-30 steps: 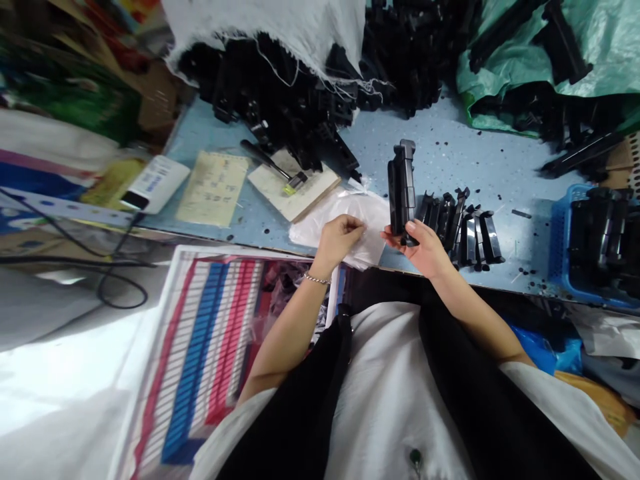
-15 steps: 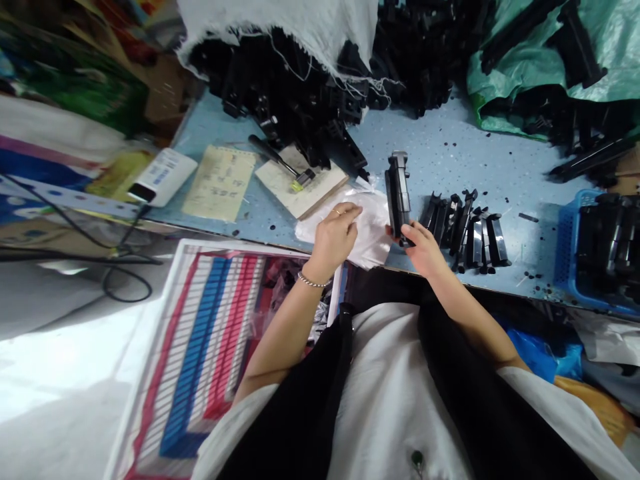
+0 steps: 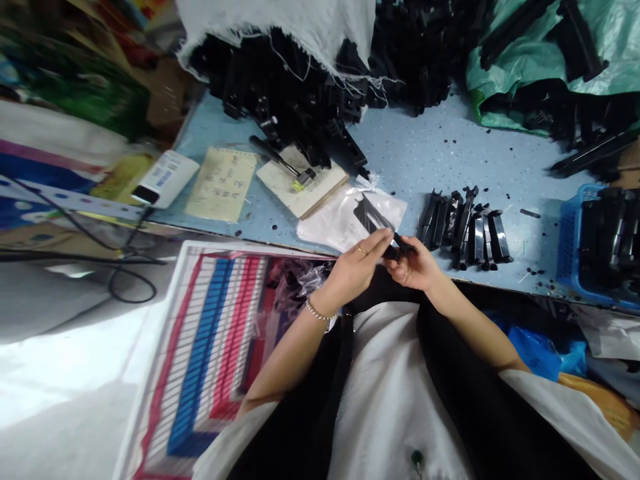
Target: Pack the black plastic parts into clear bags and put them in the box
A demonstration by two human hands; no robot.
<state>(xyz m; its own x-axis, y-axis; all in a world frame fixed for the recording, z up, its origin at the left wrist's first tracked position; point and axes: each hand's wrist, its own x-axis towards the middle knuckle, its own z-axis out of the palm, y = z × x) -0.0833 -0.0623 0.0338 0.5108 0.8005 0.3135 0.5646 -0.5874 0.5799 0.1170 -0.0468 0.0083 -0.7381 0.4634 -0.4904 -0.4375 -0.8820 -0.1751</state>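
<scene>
At the table's front edge, a long black plastic part [image 3: 367, 212] is tilted, its far end pointing up and left over a clear plastic bag [image 3: 323, 223]. My right hand [image 3: 417, 267] grips its near end from the right. Across that same end lie the fingers of my left hand [image 3: 354, 272], closed against it; the fingertips partly cover the part. Just right of my hands, several similar black parts [image 3: 465, 227] lie side by side on the blue table [image 3: 400, 147].
Behind the bag, a hammer-like tool [image 3: 283, 160] rests on a pale block [image 3: 285, 190]. A heap of black parts [image 3: 300, 93] spills from a white sack [image 3: 280, 20]. A blue basket [image 3: 567, 240] stands right; a striped lined crate [image 3: 200, 353] sits below left.
The black part has tipped from pointing away to leaning left, and come nearer to me. My left hand has moved right and down from the bag onto the part.
</scene>
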